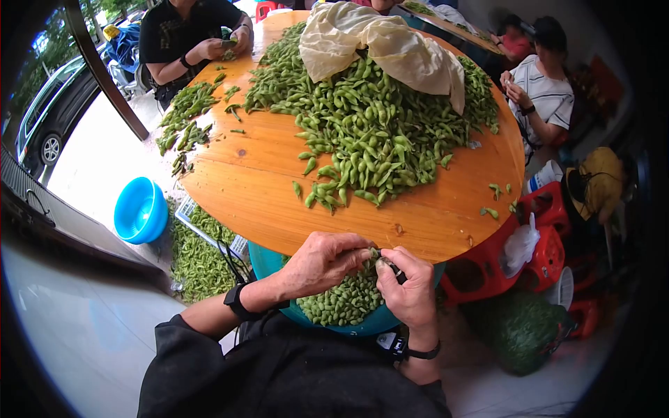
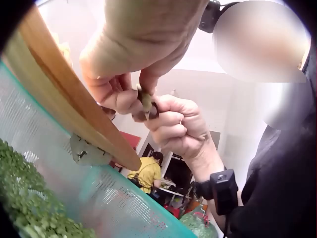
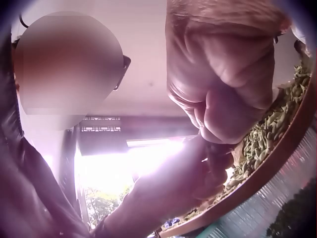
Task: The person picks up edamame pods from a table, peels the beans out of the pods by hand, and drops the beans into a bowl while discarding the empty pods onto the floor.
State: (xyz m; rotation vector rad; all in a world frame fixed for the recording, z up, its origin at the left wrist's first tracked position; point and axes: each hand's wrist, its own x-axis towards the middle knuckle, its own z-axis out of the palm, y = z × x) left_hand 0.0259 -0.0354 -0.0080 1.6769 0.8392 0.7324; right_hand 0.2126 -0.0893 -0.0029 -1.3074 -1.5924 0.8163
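Soybean pod (image 1: 373,255): pinched between thumb and fingertips of left hand (image 1: 322,263), just off near edge of worktop (image 1: 244,181), above teal basin (image 1: 265,259) filled with pods. Right hand (image 1: 411,285): fingers curled, gripping other end of same pod. Heap of pods (image 1: 376,132) at far middle of worktop, cloth (image 1: 383,42) draped over far part. Blue bowl (image 1: 139,209) on floor, left.

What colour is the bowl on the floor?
The bowl is bright blue; the head view shows it best.
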